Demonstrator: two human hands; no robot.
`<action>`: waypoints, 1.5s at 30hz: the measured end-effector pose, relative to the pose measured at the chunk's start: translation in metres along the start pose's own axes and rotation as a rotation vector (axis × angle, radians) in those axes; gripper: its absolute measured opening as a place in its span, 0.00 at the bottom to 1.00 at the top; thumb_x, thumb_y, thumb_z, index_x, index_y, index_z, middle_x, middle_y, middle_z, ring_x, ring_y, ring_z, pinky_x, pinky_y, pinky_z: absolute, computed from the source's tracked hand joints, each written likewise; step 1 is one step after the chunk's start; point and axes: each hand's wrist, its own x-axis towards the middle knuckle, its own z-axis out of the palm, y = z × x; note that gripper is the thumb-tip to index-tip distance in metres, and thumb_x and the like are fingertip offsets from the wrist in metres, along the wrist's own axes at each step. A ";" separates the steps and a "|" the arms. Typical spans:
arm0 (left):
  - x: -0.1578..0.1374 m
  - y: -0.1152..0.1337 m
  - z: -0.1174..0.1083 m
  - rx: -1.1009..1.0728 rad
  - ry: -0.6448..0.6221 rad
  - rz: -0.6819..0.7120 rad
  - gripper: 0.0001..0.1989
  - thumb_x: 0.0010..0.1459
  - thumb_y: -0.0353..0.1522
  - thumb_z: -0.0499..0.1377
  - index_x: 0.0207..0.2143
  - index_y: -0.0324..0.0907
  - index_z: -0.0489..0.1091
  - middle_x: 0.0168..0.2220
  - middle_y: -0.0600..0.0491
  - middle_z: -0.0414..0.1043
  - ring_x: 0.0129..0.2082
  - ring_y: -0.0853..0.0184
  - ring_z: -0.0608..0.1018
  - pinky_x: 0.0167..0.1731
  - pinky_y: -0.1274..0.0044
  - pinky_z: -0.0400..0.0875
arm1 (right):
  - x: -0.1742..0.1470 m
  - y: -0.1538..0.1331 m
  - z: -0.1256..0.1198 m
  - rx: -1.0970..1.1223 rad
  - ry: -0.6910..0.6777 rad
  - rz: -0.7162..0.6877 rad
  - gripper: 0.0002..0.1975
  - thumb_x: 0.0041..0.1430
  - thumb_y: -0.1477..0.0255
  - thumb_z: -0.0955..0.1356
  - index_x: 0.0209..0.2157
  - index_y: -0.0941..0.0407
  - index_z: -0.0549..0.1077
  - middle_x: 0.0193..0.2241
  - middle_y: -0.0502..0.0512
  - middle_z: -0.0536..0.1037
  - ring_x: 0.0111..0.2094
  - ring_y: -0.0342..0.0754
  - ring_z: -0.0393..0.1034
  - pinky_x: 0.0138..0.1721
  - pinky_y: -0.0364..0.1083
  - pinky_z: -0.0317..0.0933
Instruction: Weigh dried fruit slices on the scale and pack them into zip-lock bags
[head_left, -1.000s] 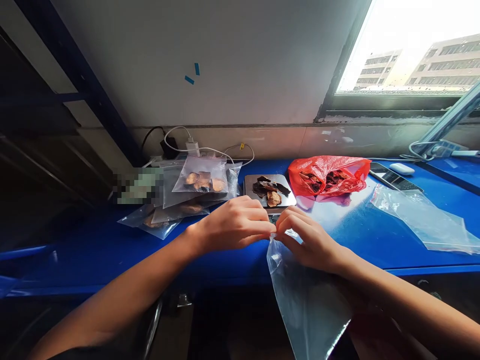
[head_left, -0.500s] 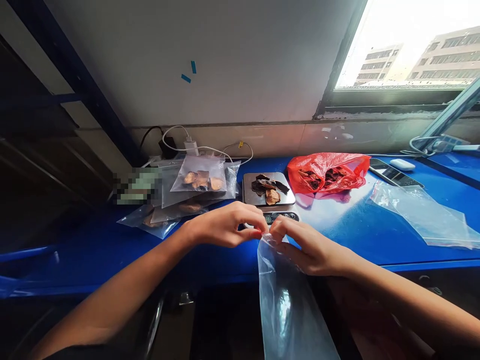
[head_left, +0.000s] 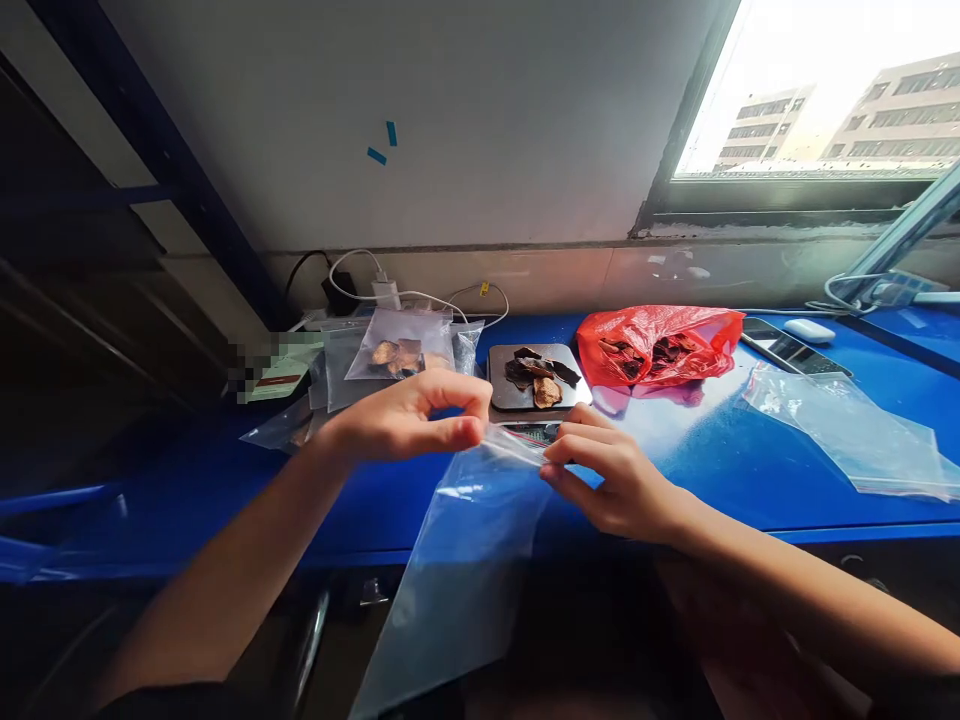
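Note:
A clear zip-lock bag hangs down over the desk's front edge, with nothing visible inside it. My left hand pinches one end of its zip-strip top. At the other end of the strip, my right hand grips the bag between thumb and fingers. Just beyond the hands stands a small digital scale, its display partly covered by the bag and fingers. Dark dried slices and a lighter brown piece lie on the scale's metal plate.
Behind my left hand is a stack of filled zip-lock bags. A red plastic bag holding dark dried pieces sits right of the scale. Farther right lie a phone, a white case and flat clear bags. Cables run along the wall.
My left hand has moved left and slightly up, away from the right hand. The bag's top is now stretched between them, and its body has swung to the left.

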 end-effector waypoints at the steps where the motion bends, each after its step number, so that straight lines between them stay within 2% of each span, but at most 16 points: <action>1: -0.002 0.003 -0.001 0.092 0.078 -0.057 0.23 0.59 0.52 0.54 0.31 0.42 0.70 0.29 0.52 0.69 0.30 0.65 0.72 0.32 0.74 0.67 | 0.003 -0.001 0.000 -0.023 0.059 -0.004 0.08 0.61 0.75 0.66 0.27 0.57 0.67 0.21 0.50 0.67 0.28 0.42 0.58 0.29 0.41 0.55; 3: -0.006 0.014 0.002 0.265 0.294 -0.169 0.24 0.60 0.51 0.54 0.47 0.44 0.69 0.39 0.50 0.72 0.40 0.61 0.75 0.39 0.72 0.70 | 0.011 -0.006 -0.001 -0.063 0.162 0.012 0.11 0.62 0.75 0.65 0.24 0.57 0.65 0.18 0.48 0.64 0.22 0.39 0.56 0.24 0.39 0.52; 5: -0.009 0.028 0.011 0.410 0.455 -0.232 0.32 0.60 0.55 0.51 0.58 0.44 0.62 0.47 0.46 0.71 0.48 0.55 0.74 0.48 0.65 0.69 | 0.022 -0.013 -0.001 -0.084 0.219 0.036 0.11 0.63 0.74 0.64 0.25 0.57 0.65 0.16 0.45 0.62 0.19 0.37 0.52 0.21 0.39 0.48; 6: -0.011 0.035 0.018 0.488 0.466 -0.242 0.37 0.58 0.57 0.51 0.61 0.43 0.58 0.51 0.44 0.70 0.51 0.52 0.72 0.51 0.61 0.67 | 0.027 -0.017 0.000 -0.081 0.238 0.035 0.10 0.63 0.74 0.64 0.26 0.57 0.65 0.16 0.44 0.61 0.17 0.36 0.50 0.20 0.39 0.48; 9: -0.013 0.051 0.040 0.701 0.347 -0.211 0.52 0.49 0.57 0.61 0.67 0.45 0.44 0.62 0.41 0.59 0.59 0.46 0.65 0.57 0.55 0.60 | 0.043 -0.028 0.008 -0.028 0.256 -0.010 0.06 0.64 0.75 0.63 0.32 0.57 0.68 0.16 0.43 0.64 0.16 0.35 0.52 0.20 0.38 0.48; 12: -0.013 0.051 0.052 0.728 0.321 -0.192 0.52 0.49 0.49 0.65 0.67 0.50 0.38 0.60 0.46 0.63 0.55 0.51 0.71 0.54 0.60 0.66 | 0.054 -0.028 0.014 0.014 0.234 -0.099 0.06 0.64 0.75 0.62 0.35 0.58 0.69 0.19 0.46 0.69 0.19 0.36 0.59 0.23 0.38 0.53; 15: -0.009 0.037 0.047 0.689 0.378 -0.266 0.47 0.52 0.45 0.64 0.66 0.53 0.40 0.55 0.49 0.69 0.50 0.54 0.75 0.50 0.62 0.70 | 0.056 -0.010 0.005 -0.011 0.223 -0.174 0.07 0.65 0.71 0.62 0.35 0.58 0.70 0.24 0.51 0.74 0.25 0.39 0.66 0.29 0.40 0.59; 19: 0.005 0.019 0.025 0.594 0.451 -0.318 0.48 0.50 0.44 0.65 0.66 0.50 0.42 0.49 0.48 0.72 0.49 0.52 0.75 0.50 0.59 0.69 | 0.039 0.031 -0.018 -0.280 0.243 -0.073 0.08 0.63 0.68 0.64 0.38 0.57 0.72 0.32 0.57 0.76 0.32 0.45 0.69 0.36 0.47 0.64; 21: 0.014 0.014 0.015 0.487 0.445 -0.291 0.49 0.49 0.45 0.65 0.66 0.49 0.42 0.46 0.48 0.73 0.48 0.51 0.76 0.50 0.58 0.69 | 0.023 0.048 -0.023 -0.447 0.093 -0.038 0.14 0.60 0.65 0.67 0.45 0.56 0.72 0.43 0.63 0.75 0.42 0.53 0.70 0.43 0.53 0.66; 23: 0.022 0.010 0.009 0.371 0.429 -0.270 0.48 0.50 0.45 0.65 0.66 0.47 0.42 0.45 0.47 0.73 0.45 0.52 0.78 0.48 0.58 0.71 | 0.008 0.060 -0.023 -0.526 -0.076 -0.006 0.23 0.57 0.62 0.69 0.53 0.54 0.70 0.55 0.66 0.67 0.53 0.60 0.65 0.48 0.59 0.65; 25: 0.026 0.005 0.008 0.286 0.443 -0.251 0.47 0.50 0.43 0.65 0.65 0.46 0.43 0.46 0.46 0.72 0.45 0.54 0.78 0.48 0.59 0.71 | -0.001 0.066 -0.020 -0.527 -0.155 0.049 0.27 0.58 0.61 0.69 0.58 0.52 0.67 0.62 0.66 0.60 0.57 0.62 0.62 0.50 0.60 0.65; 27: 0.025 -0.003 0.011 0.207 0.450 -0.215 0.45 0.52 0.42 0.65 0.65 0.47 0.43 0.47 0.46 0.71 0.46 0.55 0.77 0.50 0.59 0.70 | -0.003 0.069 -0.017 -0.496 -0.151 0.088 0.24 0.60 0.62 0.67 0.57 0.52 0.68 0.60 0.65 0.63 0.54 0.59 0.66 0.49 0.58 0.67; 30: 0.018 -0.015 0.017 0.079 0.391 -0.191 0.42 0.54 0.42 0.64 0.64 0.48 0.43 0.49 0.45 0.70 0.50 0.55 0.75 0.52 0.60 0.69 | 0.002 0.072 -0.016 -0.428 -0.116 0.085 0.15 0.63 0.68 0.65 0.50 0.55 0.73 0.48 0.62 0.75 0.44 0.52 0.72 0.44 0.52 0.69; 34: 0.012 -0.021 0.021 0.011 0.345 -0.181 0.41 0.54 0.42 0.64 0.63 0.48 0.44 0.50 0.45 0.69 0.53 0.55 0.72 0.52 0.61 0.69 | 0.006 0.072 -0.017 -0.340 -0.066 0.077 0.09 0.65 0.70 0.64 0.42 0.56 0.75 0.37 0.57 0.78 0.36 0.46 0.72 0.38 0.45 0.66; 38: 0.013 -0.018 0.028 0.069 0.358 -0.149 0.43 0.54 0.43 0.64 0.63 0.48 0.41 0.51 0.44 0.67 0.52 0.54 0.72 0.52 0.58 0.68 | 0.008 0.070 -0.018 -0.296 0.142 0.137 0.07 0.63 0.72 0.64 0.37 0.56 0.75 0.34 0.55 0.79 0.32 0.44 0.72 0.35 0.43 0.65; 45: 0.015 -0.023 0.050 0.311 0.387 -0.133 0.48 0.50 0.44 0.66 0.64 0.53 0.38 0.52 0.45 0.65 0.50 0.54 0.73 0.51 0.56 0.68 | 0.015 0.066 -0.021 -0.310 0.350 0.232 0.09 0.63 0.73 0.62 0.32 0.56 0.74 0.27 0.53 0.76 0.28 0.43 0.69 0.32 0.45 0.64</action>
